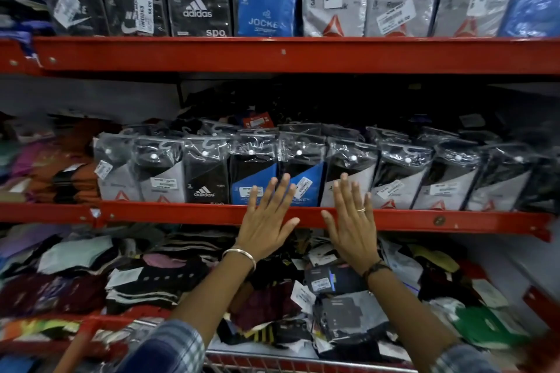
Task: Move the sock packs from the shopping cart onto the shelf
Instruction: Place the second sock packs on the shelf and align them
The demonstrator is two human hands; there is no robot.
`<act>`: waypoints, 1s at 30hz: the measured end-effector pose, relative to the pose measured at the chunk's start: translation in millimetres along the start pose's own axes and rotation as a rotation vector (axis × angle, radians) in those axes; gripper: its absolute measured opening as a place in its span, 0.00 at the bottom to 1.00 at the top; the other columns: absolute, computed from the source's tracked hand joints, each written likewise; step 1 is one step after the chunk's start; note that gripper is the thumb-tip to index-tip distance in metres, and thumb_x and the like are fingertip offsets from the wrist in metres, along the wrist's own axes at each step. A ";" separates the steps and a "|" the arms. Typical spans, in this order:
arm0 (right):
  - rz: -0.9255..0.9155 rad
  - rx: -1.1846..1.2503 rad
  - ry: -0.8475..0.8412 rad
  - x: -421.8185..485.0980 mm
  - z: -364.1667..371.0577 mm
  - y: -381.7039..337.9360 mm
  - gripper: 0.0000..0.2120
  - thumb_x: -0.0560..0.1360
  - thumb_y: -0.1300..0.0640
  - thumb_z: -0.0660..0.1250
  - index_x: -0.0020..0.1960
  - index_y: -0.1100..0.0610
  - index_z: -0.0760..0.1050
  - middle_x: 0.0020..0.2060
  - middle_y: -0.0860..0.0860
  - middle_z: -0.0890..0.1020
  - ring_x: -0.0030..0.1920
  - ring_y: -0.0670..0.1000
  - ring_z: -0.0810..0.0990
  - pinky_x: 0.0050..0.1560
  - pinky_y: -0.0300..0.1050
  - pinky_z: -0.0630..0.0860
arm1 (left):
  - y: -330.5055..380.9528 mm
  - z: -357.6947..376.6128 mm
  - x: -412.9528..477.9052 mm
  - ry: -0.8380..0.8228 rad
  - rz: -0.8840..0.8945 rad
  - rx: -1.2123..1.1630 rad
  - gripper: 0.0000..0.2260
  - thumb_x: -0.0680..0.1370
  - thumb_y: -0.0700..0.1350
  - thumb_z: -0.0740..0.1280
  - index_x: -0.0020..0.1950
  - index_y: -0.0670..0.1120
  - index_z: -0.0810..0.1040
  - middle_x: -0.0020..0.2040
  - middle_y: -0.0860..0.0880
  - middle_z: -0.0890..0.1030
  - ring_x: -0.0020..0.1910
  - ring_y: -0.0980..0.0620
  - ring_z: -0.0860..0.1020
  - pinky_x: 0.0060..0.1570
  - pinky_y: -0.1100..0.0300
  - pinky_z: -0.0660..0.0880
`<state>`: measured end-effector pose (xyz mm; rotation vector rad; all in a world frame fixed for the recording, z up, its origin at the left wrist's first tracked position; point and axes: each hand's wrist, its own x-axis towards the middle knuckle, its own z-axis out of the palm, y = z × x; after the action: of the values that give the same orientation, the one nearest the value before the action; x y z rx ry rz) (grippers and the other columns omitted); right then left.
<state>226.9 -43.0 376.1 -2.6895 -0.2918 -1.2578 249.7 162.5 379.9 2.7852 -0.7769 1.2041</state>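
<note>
Both hands are spread flat and hold nothing: the left hand (266, 222) and the right hand (351, 221) lie over the red shelf edge (424, 218), fingertips reaching the blue and grey sock packs (306, 179) just beyond them. That row stands upright and runs full to either side of the hands, so the shelving looks close to done, perhaps only squaring up left. Below the wrists, only a strip of the shopping cart (303, 362) rim shows; whether any packs remain inside cannot be seen. Loose socks (157, 278) beneath the hands are blurred.
</note>
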 end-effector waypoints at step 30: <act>0.019 -0.071 -0.012 -21.8 -37.3 148.5 0.29 0.80 0.44 0.46 0.77 0.53 0.43 0.76 0.46 0.39 0.76 0.51 0.42 0.74 0.50 0.38 | 135.5 25.2 66.9 -0.017 0.226 -0.028 0.31 0.79 0.60 0.48 0.77 0.47 0.42 0.77 0.50 0.39 0.76 0.50 0.44 0.72 0.48 0.40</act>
<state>221.5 -197.6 374.0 -2.7536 -0.2260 -1.2702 245.5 9.4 383.2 2.7475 -1.1261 1.1886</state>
